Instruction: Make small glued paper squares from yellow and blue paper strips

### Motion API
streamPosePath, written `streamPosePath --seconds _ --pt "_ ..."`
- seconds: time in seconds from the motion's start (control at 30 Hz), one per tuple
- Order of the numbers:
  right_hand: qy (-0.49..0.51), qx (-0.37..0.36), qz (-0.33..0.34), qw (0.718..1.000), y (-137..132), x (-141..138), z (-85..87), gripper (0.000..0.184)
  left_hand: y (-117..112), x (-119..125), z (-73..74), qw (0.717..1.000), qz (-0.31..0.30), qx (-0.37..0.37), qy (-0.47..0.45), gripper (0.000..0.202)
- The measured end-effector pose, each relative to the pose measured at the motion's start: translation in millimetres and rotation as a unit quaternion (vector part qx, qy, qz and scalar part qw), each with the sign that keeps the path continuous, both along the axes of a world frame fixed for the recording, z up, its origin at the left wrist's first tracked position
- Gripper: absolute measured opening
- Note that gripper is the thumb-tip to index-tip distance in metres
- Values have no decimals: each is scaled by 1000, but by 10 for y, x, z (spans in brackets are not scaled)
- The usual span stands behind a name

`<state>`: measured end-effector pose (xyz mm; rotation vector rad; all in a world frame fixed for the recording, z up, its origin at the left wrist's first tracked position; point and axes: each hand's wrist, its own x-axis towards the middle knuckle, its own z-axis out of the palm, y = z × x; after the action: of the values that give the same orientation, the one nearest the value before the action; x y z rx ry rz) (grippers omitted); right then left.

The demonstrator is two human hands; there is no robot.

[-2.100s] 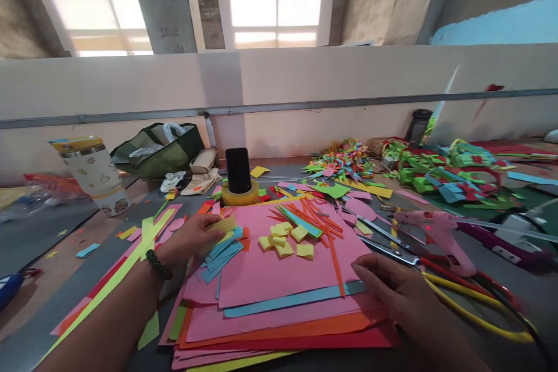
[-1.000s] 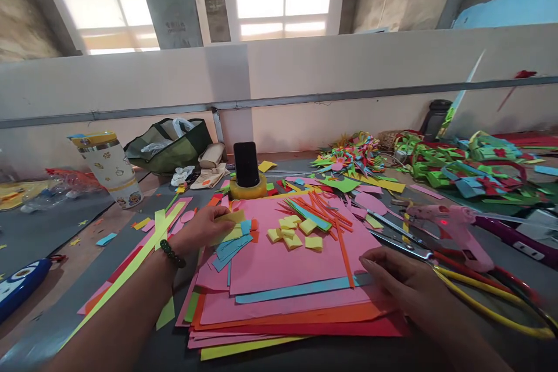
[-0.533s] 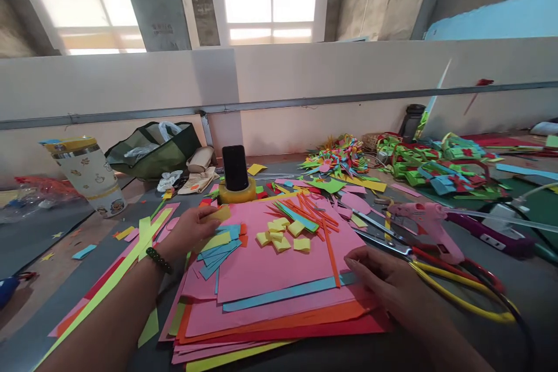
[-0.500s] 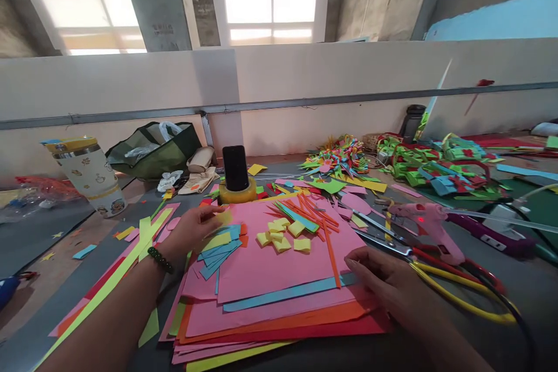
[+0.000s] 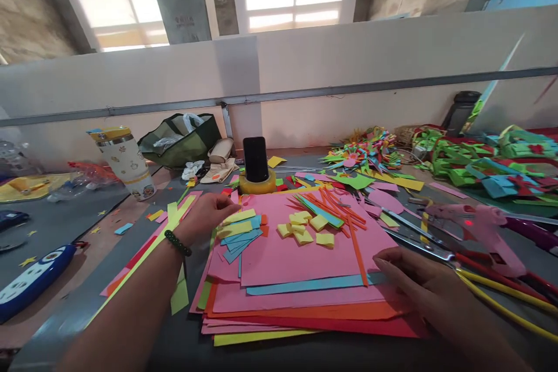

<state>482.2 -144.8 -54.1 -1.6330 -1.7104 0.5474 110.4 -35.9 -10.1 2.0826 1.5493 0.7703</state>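
Note:
My left hand (image 5: 208, 213) rests at the left edge of a stack of coloured paper sheets (image 5: 300, 296), fingers curled over yellow and blue paper strips (image 5: 239, 230); whether it grips one I cannot make out. My right hand (image 5: 429, 286) lies palm down on the stack's right edge, fingers loosely spread and holding nothing. On the top pink sheet (image 5: 296, 256) sit several small yellow paper squares (image 5: 305, 230) and a bundle of orange strips (image 5: 335, 209).
A phone (image 5: 255, 158) stands in a yellow tape roll (image 5: 257, 183). Scissors (image 5: 418, 238) and a pink glue gun (image 5: 475, 229) lie at the right. A patterned tumbler (image 5: 124, 160), a green bag (image 5: 181, 139) and folded paper crafts (image 5: 366, 151) stand behind.
My left hand set the yellow strip down on the blue strips and drew slightly left. My right hand stayed on the stack's edge. The camera shifted a little.

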Motion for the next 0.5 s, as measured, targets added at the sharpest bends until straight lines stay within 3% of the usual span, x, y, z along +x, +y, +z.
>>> streamPosePath --seconds 0.27,0.5 --pt "2 -1 8 1000 -24 -19 30 38 -57 55 -55 992 -67 -19 106 52" --pt "-6 -7 9 1000 -29 -31 42 38 -58 57 -44 989 -70 -55 122 26"
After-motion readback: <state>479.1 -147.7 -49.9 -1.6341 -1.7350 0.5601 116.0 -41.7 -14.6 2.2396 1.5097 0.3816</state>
